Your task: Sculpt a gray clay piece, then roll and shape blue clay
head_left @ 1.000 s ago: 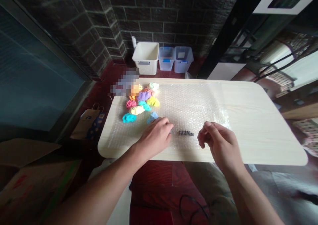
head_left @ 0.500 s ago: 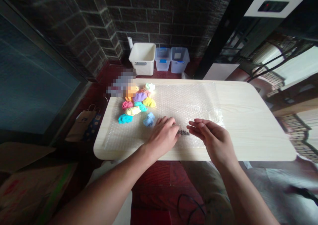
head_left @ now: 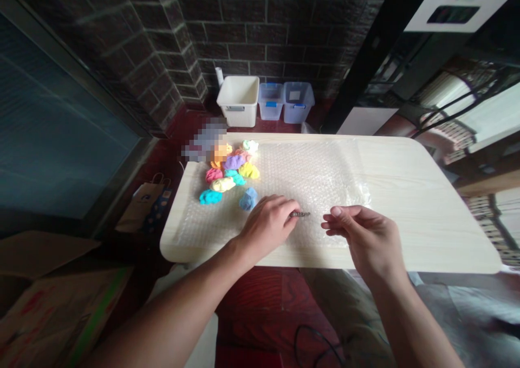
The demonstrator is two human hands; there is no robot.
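Observation:
My left hand (head_left: 270, 219) is low over the bubble wrap (head_left: 303, 167), thumb and fingers closed round the left end of a short strip of small dark beads (head_left: 301, 214). The strip's right end sticks out past the fingertips. To the right, apart from the strip, my right hand (head_left: 359, 232) has its thumb pressed towards the bent fingers; anything between them is too small to make out. A crumpled light-blue lump (head_left: 248, 199) lies just left of my left hand.
A pile of soft coloured lumps (head_left: 234, 162) covers the left back of the pale table (head_left: 410, 194). Behind the table stand a white bin (head_left: 239, 116) and two clear tubs (head_left: 298, 108). A cardboard box (head_left: 60, 297) is at the lower left.
My left hand has moved right onto the dark beaded strip and taken hold of its left end. My right hand came close to the strip, then drew back right.

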